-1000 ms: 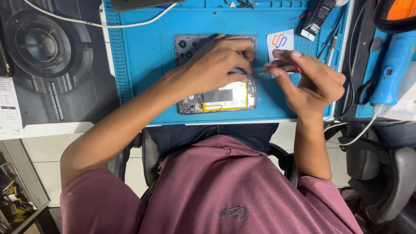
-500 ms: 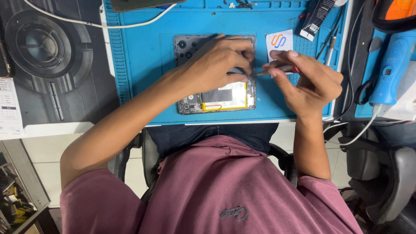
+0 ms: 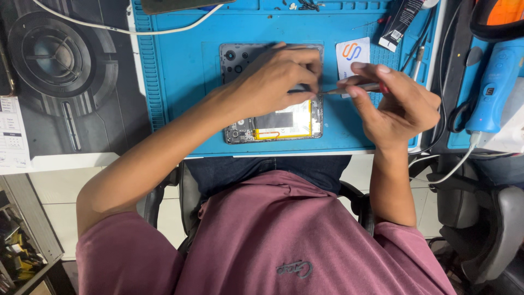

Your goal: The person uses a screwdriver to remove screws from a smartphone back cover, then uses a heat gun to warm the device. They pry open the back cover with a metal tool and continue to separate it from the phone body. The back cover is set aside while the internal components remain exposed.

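Observation:
An opened phone [image 3: 284, 124] with its back cover off lies on a blue work mat [image 3: 180, 82]; its white battery with a yellow edge shows at the near end. My left hand [image 3: 273, 82] lies over the phone's middle, fingers curled down on its right edge and holding it in place. My right hand [image 3: 396, 104] pinches a thin metal tool with a red grip [image 3: 355, 87]. The tool's tip meets the phone's right edge beside my left fingertips. The phone's middle is hidden under my left hand.
A white card with an orange and blue logo [image 3: 352, 54] lies right of the phone. A black tube [image 3: 401, 19] and small screws sit at the mat's far edge. A blue hot-air tool [image 3: 491, 82] stands at right, a white cable [image 3: 164, 27] and a round speaker [image 3: 52, 54] at left.
Both hands stay in nearly the same place; the right hand and its tool shift only slightly at the phone's right edge.

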A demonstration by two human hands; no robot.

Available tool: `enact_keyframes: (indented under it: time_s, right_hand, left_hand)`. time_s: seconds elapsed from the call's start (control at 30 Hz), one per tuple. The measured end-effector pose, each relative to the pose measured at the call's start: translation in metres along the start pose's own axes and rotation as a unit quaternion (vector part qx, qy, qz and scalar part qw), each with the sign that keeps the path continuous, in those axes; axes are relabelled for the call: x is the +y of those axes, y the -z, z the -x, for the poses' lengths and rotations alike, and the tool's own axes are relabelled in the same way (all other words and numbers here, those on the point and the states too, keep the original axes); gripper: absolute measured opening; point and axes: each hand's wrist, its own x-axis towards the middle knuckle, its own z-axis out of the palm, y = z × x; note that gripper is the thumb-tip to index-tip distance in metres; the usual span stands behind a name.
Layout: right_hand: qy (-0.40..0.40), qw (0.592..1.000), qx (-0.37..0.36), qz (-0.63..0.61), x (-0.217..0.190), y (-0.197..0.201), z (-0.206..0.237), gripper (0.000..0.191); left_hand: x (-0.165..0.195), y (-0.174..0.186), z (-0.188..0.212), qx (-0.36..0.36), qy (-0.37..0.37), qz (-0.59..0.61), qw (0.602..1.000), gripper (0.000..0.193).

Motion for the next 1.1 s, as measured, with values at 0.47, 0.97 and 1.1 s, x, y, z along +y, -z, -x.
enact_keyframes:
  time_s: [0.47, 0.97, 1.1]
  right_hand:
    - [-0.002, 0.998, -0.040, -0.039, -0.038, -0.044, -0.013, 0.043]
    - [-0.013, 0.993, -0.119, -0.008, -0.057, -0.105, -0.036, 0.041]
    - [-0.014, 0.994, -0.107, 0.022, -0.057, -0.112, -0.035, 0.042]
  left_hand:
    - [0.001, 0.044, 0.030, 0.059, 0.070, -0.121, 0.988, 0.011]
    - [0.034, 0.068, 0.137, 0.019, 0.135, -0.090, 0.987, 0.086]
    - [0.032, 0.060, 0.149, 0.004, 0.140, -0.113, 0.984, 0.101]
